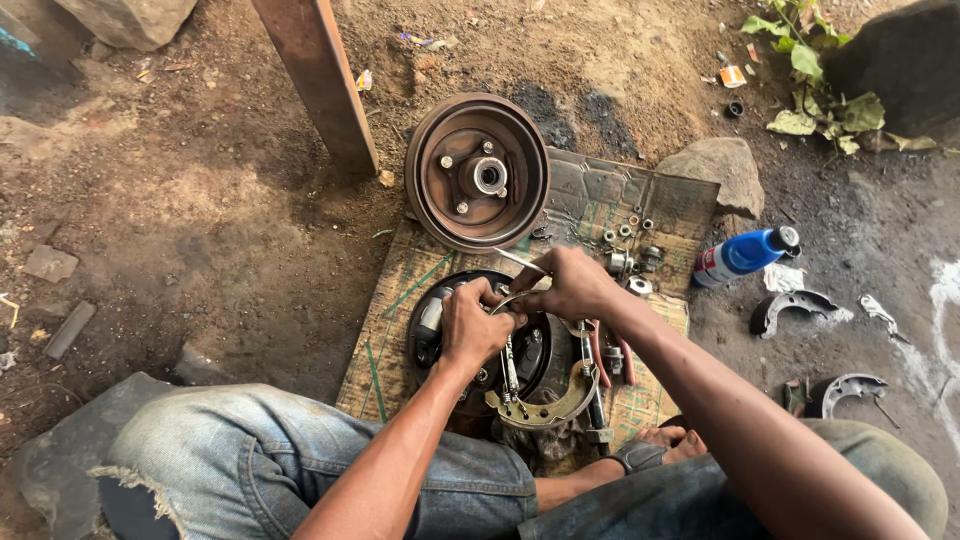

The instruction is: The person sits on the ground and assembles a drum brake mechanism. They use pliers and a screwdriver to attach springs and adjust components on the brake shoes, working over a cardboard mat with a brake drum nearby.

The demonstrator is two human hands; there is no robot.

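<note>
From my remote seat: a flattened cardboard sheet (600, 200) covers the dirt at frame center, a rusty brake drum (477, 171) resting at its upper edge beside a slanted steel beam (318, 80). A blue spray can (745, 254) and two loose brake shoes (790, 305) lie at right. Just below center sits the brake backing plate (530, 350). My left hand (470, 325) is clenched on its spring hardware; my right hand (575, 285) grips a thin metal tool (520, 262), directly over the plate's upper rim.
</note>
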